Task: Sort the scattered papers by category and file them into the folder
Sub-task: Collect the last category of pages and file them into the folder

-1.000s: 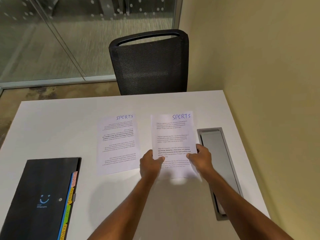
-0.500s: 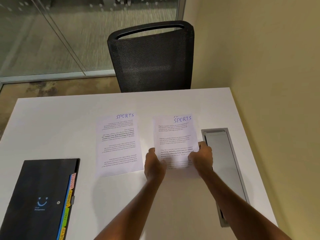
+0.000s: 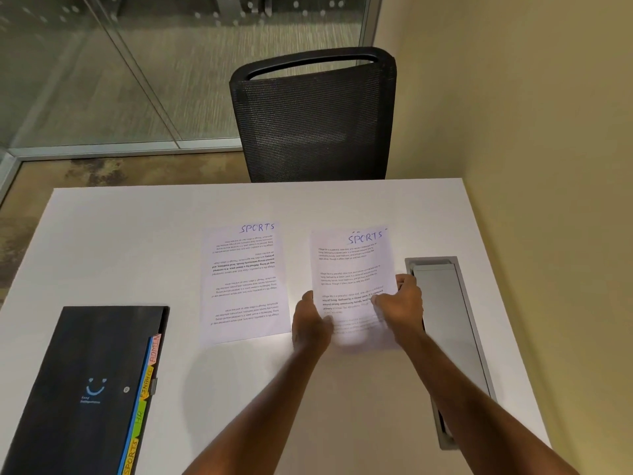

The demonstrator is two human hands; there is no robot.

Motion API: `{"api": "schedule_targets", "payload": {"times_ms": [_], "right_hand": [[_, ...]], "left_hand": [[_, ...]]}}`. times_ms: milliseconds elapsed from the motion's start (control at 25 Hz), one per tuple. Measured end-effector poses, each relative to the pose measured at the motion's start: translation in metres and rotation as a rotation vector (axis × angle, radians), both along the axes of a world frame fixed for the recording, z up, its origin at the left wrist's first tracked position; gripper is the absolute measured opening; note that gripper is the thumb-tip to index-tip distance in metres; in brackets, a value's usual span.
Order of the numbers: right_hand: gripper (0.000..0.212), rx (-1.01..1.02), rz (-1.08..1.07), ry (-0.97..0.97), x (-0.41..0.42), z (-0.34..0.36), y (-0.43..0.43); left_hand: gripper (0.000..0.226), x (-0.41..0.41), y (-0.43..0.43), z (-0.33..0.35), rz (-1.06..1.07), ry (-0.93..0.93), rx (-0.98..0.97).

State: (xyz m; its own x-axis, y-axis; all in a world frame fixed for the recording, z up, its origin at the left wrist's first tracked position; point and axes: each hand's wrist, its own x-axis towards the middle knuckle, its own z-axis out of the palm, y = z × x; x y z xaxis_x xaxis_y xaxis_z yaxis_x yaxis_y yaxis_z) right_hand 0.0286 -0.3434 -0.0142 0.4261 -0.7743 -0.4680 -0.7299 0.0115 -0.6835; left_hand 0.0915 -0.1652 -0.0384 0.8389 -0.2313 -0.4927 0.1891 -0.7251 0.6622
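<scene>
With left hand (image 3: 310, 323) and right hand (image 3: 402, 303) each pinching a side edge of the raised SPORTS sheet (image 3: 349, 265), I'd square it onto the flat SPORTS sheet (image 3: 245, 282) before filing.

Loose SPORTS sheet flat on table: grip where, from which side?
Probably its near right corner, from the person's side: the loose SPORTS sheet lies flat on the table, so no edge is raised, and that corner sits beside the left hand holding the other sheet.
</scene>
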Motion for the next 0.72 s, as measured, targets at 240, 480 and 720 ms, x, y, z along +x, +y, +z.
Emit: {"api": "schedule_targets", "payload": {"times_ms": [240, 480, 720], "right_hand": [[0.028, -0.010, 0.170, 0.074, -0.011, 0.008, -0.010], [0.032, 0.161, 0.094, -0.122, -0.043, 0.010, -0.017], [0.036, 0.495, 0.081, -0.309, -0.069, 0.025, 0.009]], "left_hand": [[0.059, -0.002, 0.013, 0.005, 0.008, 0.132, -0.065], [0.051, -0.012, 0.047, 0.019, 0.148, 0.263, -0.217], [0.039, -0.013, 0.098, 0.049, 0.290, 0.537, -0.560]]}}
